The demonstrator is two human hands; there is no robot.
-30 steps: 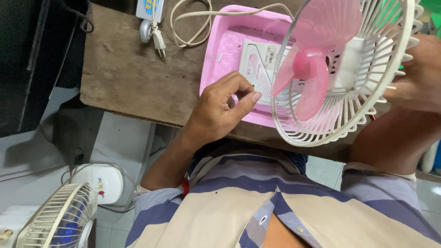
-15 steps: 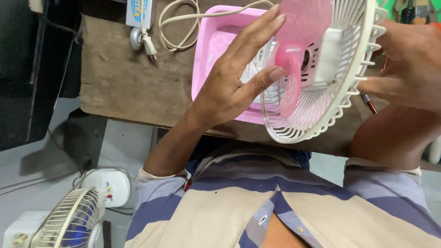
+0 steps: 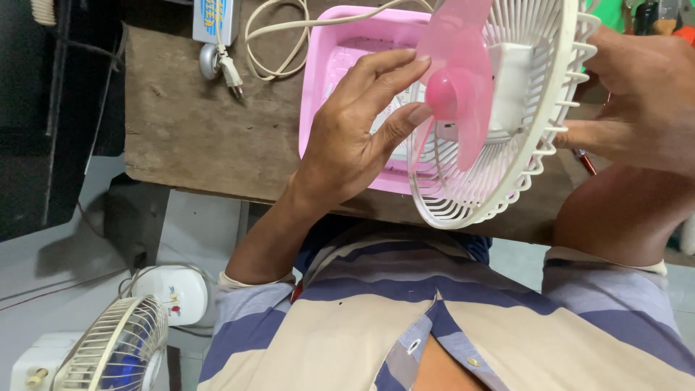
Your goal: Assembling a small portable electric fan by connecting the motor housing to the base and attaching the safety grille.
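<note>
Holding one white fan grille (image 3: 499, 166) above the table edge, tilted, with one pink blade (image 3: 456, 87) sitting inside it. Left hand (image 3: 355, 137) spreading open, fingers loose, thumb tip pressing against the pink hub at the blade's centre and fingertips resting on the blade's edge. Right hand (image 3: 644, 101) closing round the far rim of the grille, gripping it from the side, one finger pointing along the ribs. Lying under both, one pink tray (image 3: 326, 87), square and shallow, partly hidden by hand and grille. Coiling near the tray's upper corner, one cream cord (image 3: 271, 43) ending in one plug (image 3: 230, 72); beside the plug, one small white and blue box (image 3: 216, 18). Bearing all of it, one worn wooden table (image 3: 188, 130), dark and scratched, its near edge running just above a striped shirt. Standing on the pale floor (image 3: 51, 253) below and to the left, one second fan (image 3: 116, 355), cream cage with blue blades, just beside one white rounded base (image 3: 177, 293). Showing at the far right, a few tool handles, too cramped to count.
</note>
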